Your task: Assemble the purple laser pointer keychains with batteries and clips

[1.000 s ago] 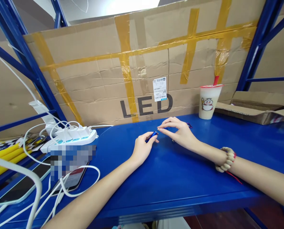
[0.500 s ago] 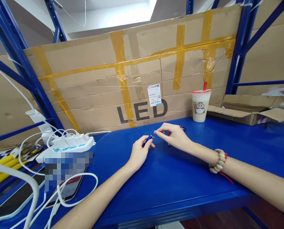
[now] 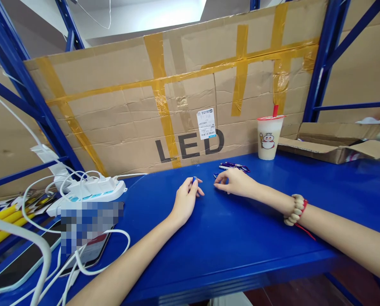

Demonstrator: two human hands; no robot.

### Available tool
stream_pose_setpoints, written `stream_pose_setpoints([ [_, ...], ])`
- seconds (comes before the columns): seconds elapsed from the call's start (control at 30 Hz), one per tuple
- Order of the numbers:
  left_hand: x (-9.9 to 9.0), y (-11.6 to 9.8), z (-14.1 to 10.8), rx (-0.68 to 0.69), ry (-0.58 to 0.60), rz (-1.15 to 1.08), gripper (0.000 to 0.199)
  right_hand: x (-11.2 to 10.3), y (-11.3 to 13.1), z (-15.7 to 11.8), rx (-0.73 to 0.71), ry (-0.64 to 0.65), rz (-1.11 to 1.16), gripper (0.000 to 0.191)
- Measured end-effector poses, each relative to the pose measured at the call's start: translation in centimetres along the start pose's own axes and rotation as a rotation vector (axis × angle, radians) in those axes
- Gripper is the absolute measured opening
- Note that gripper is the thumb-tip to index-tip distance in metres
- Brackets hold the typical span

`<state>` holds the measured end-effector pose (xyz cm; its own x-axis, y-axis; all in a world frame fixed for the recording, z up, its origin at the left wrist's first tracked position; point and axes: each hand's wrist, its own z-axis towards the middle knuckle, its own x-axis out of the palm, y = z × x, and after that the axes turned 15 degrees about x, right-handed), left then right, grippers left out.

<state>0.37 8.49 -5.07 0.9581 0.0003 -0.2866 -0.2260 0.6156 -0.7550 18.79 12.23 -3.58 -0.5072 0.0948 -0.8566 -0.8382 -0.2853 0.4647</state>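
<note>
My left hand point(image 3: 185, 199) is closed on a small blue object point(image 3: 194, 179) above the middle of the blue shelf point(image 3: 209, 255); only its end shows between the fingers. To the right, my right hand point(image 3: 236, 182) is low over the shelf, its fingers curved with a gap between thumb and forefinger and nothing seen in them. Just behind that hand lie several dark blue pens point(image 3: 233, 165), partly hidden by it.
A drink cup point(image 3: 268, 138) with a red straw stands behind on the right, beside an open cardboard box point(image 3: 330, 148). A large LED carton point(image 3: 120, 114) forms the back. At left are a power strip point(image 3: 110, 191), white cables and two phones point(image 3: 27, 259).
My right hand has moved slightly right and down, its fingers parting more, and the pens behind it show more. The blue object in my left hand now points more upright.
</note>
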Motion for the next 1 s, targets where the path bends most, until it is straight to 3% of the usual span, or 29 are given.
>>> stream_pose_setpoints([
  [0.13, 0.02, -0.09, -0.07, 0.007, 0.016, 0.011, 0.026, 0.67, -0.38, 0.36, -0.108, 0.001, 0.095, 0.013],
  [0.47, 0.09, -0.47, -0.10, 0.008, 0.039, 0.007, 0.024, 0.99, 0.18, 0.10, -0.127, 0.104, 0.224, 0.014],
  [1.0, -0.10, -0.36, -0.12, 0.018, 0.039, 0.050, 0.025, 1.09, 0.25, -0.09, -0.181, -0.020, 0.156, 0.013],
])
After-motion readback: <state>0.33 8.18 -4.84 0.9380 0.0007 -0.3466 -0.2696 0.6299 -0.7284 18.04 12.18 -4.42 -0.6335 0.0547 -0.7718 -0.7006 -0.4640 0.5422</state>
